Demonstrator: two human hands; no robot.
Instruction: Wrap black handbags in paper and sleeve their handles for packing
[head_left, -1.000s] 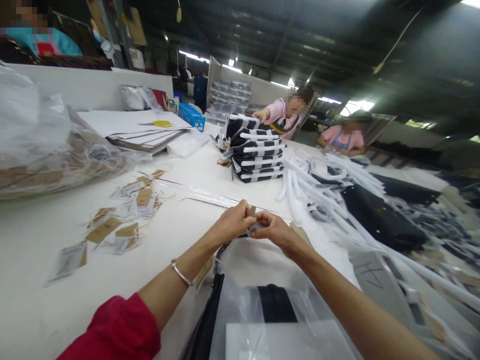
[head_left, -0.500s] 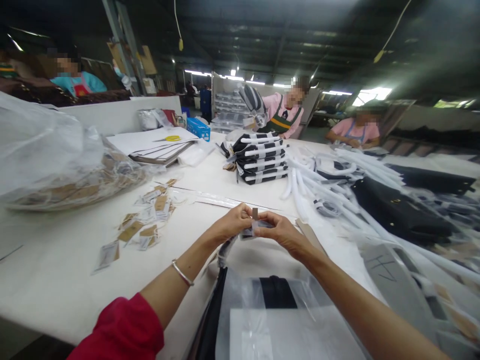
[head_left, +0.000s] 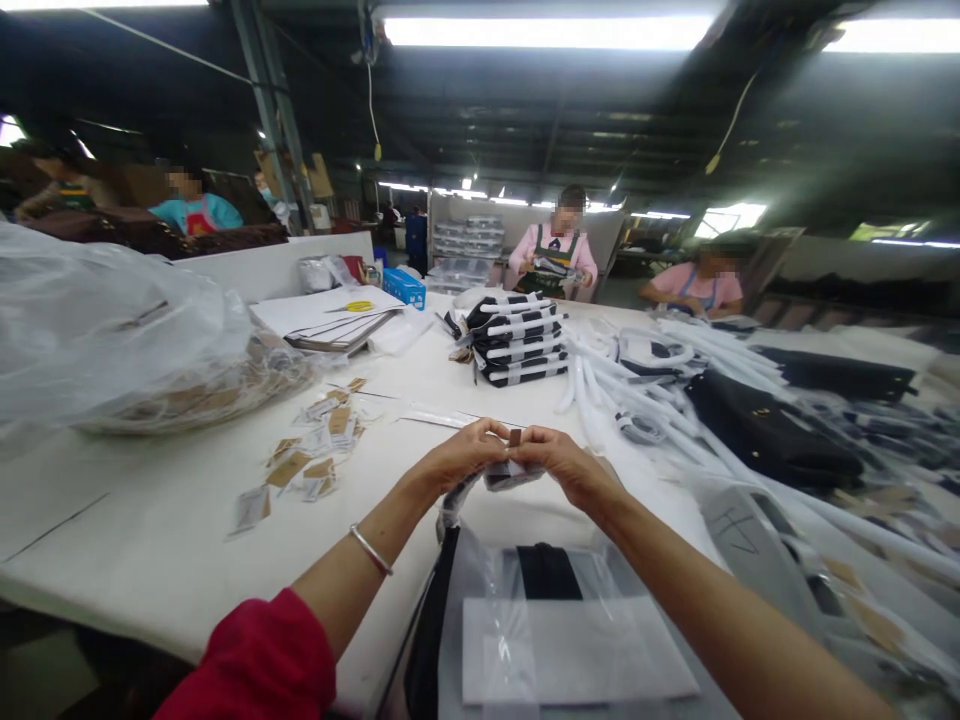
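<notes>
My left hand [head_left: 474, 455] and my right hand [head_left: 561, 460] meet over the table, fingers pinched together on a plastic-wrapped strap [head_left: 511, 477]. A small brown tab [head_left: 514, 438] sticks up between the fingertips. From my left hand the wrapped strap curves down to a black bag [head_left: 424, 630] close to my body. Clear film and a white sheet [head_left: 570, 650] cover the front of the bag, with a black band above the sheet. What exactly my fingertips press on is partly hidden.
Paper tags with strings [head_left: 289, 468] lie scattered on the left, beside a big clear plastic bag [head_left: 127, 340]. Ahead stands a stack of wrapped black bags [head_left: 517, 340]. White foam tubes [head_left: 589, 400] and black bags [head_left: 765, 430] crowd the right. Co-workers are across the table.
My view has tilted and shifted slightly. Both hands stay together on the wrapped strap, with small finger movements. The co-worker across has lowered a wrapped item and now holds it in front.
</notes>
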